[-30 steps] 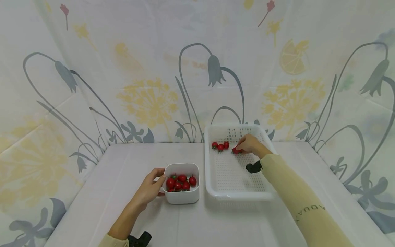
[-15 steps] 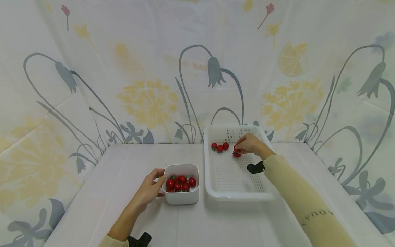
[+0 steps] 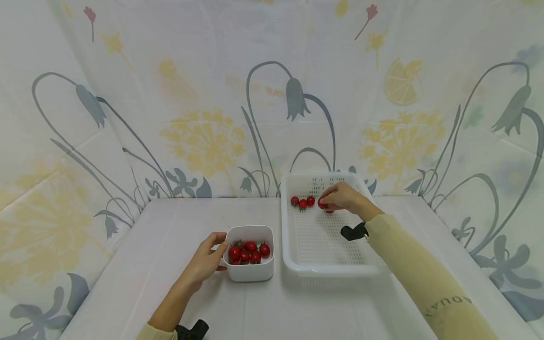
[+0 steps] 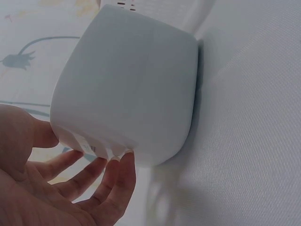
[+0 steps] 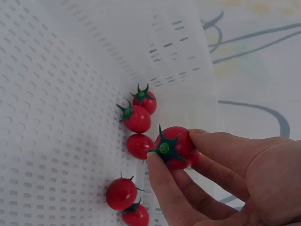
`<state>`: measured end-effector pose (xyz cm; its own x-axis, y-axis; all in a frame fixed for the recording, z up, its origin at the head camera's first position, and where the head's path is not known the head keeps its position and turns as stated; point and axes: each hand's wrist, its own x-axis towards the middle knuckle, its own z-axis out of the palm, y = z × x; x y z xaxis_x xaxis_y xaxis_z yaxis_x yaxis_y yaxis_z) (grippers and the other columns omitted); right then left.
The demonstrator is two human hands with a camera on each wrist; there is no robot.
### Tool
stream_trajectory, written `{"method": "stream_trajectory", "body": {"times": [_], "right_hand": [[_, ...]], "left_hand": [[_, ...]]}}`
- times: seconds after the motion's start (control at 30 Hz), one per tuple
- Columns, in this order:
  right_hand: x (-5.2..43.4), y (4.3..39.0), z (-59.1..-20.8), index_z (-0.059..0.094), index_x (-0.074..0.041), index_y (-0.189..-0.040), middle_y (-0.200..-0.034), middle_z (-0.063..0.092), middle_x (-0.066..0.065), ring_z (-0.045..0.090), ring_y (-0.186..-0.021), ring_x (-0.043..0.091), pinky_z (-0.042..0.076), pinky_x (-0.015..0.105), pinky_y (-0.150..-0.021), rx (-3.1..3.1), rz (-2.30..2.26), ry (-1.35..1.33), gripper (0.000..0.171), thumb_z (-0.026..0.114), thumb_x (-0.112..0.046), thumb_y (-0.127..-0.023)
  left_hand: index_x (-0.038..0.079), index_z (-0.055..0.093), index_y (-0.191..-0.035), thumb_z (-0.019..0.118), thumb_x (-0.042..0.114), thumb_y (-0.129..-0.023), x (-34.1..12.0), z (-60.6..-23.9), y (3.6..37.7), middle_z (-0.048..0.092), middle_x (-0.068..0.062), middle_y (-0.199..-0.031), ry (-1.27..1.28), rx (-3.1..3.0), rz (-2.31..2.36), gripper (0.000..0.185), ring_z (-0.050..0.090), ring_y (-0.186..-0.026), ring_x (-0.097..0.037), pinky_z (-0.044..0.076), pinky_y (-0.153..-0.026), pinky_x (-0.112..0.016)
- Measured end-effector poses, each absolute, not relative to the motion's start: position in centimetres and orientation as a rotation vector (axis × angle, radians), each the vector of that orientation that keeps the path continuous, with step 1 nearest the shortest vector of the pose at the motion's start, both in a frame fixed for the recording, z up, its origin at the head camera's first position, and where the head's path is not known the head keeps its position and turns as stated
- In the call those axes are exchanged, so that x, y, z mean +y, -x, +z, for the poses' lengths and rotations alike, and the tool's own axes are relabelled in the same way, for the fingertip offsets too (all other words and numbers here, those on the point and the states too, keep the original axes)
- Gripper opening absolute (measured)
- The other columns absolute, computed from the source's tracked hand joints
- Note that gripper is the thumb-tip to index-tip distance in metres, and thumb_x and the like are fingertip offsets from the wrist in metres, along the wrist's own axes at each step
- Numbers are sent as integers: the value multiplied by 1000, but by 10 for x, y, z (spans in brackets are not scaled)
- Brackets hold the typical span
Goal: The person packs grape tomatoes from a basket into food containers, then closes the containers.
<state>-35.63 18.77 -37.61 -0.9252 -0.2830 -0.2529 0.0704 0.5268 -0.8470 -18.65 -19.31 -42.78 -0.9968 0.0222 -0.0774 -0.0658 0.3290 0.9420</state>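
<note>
My right hand (image 3: 343, 197) pinches a cherry tomato (image 5: 173, 143) between thumb and fingers, just above the floor of a white perforated basket (image 3: 329, 270). In the right wrist view its green calyx shows; a bit of red behind it is partly hidden by the fingers. Three cherry tomatoes (image 5: 137, 119) lie together by the basket wall, with two others (image 5: 121, 193) below them in that view. At the left, my left hand (image 3: 207, 259) holds the side of a white box (image 4: 127, 89), thumb at the rim, fingertips against the outer wall. Several cherry tomatoes (image 3: 250, 246) lie inside the box.
The basket stands right of the box, a narrow gap between them. Both rest on a table with a white cloth (image 3: 187, 212). Behind it hangs a flower-printed curtain (image 3: 204, 94). Black wrist mounts (image 3: 353, 231) sit on both arms.
My right hand has lifted the cherry tomato slightly and shifted it a little left, uncovering part of another beneath. The left hand and box stay in place.
</note>
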Motion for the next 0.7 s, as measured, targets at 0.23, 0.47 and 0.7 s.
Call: {"method": "stream_trajectory", "body": {"times": [0.23,0.47,0.7], "right_hand": [[183,351,-367,59,10,-134,-130,65,25,69,-108,27,56,42,-99,2423,-1331,228,41,65,-13,-101],[176,342,-355,61,10,-132,-131,63,27,69,-110,32,58,38,-93,2403,-1376,324,38,63,-12,-101],[166,333,-345,62,11,-129,-130,63,27,65,-118,42,53,47,-102,2336,-1463,415,34,62,-10,-102]], "left_hand": [[0,52,-138,51,17,-108,-193,-429,188,50,-24,-142,46,2502,1774,35,63,-111,-33,62,-72,-41],[1,52,-138,51,17,-107,-193,-429,187,51,-23,-141,56,2498,1777,34,63,-111,-33,62,-73,-41],[0,52,-138,50,16,-107,-193,-429,187,50,-23,-141,52,2499,1780,34,63,-110,-32,62,-72,-40]]}}
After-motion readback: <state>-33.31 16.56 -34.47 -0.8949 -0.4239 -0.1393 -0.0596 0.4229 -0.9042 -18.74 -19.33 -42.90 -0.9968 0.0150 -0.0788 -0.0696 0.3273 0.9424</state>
